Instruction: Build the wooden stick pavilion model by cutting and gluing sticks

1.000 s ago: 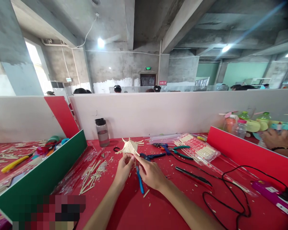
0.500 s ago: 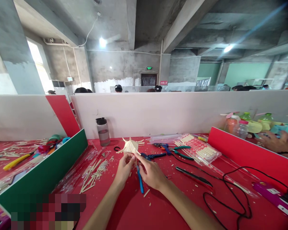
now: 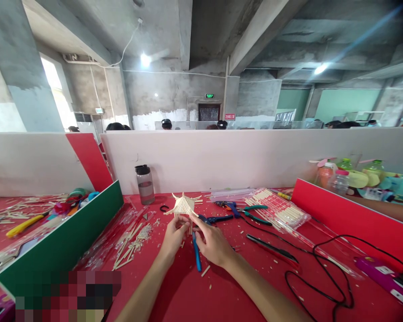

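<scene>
A small roof-shaped model of pale wooden sticks [image 3: 184,204] stands at the middle of the red table. My left hand [image 3: 173,233] has its fingers closed on the model's near left side. On the near right edge, my right hand [image 3: 212,239] touches the model with an outstretched index finger, its other fingers curled below. The underside of the model is largely hidden by my fingers. A blue-handled tool [image 3: 196,252] lies between my hands, its upper end partly covered. Just beyond my right hand lie dark blue pliers [image 3: 220,218].
Loose sticks [image 3: 126,250] and a water bottle [image 3: 144,185] are on the left. Green-handled pliers [image 3: 258,213], packed sticks [image 3: 280,210], a black cutter [image 3: 272,248] and a black cable [image 3: 347,286] lie right. Green [image 3: 63,237] and red [image 3: 352,219] dividers flank the table.
Both hands keep nearly the same place on the model. Beyond the red divider, another person's hand has moved off the bottles and a forearm shows there. The view has shifted very slightly.
</scene>
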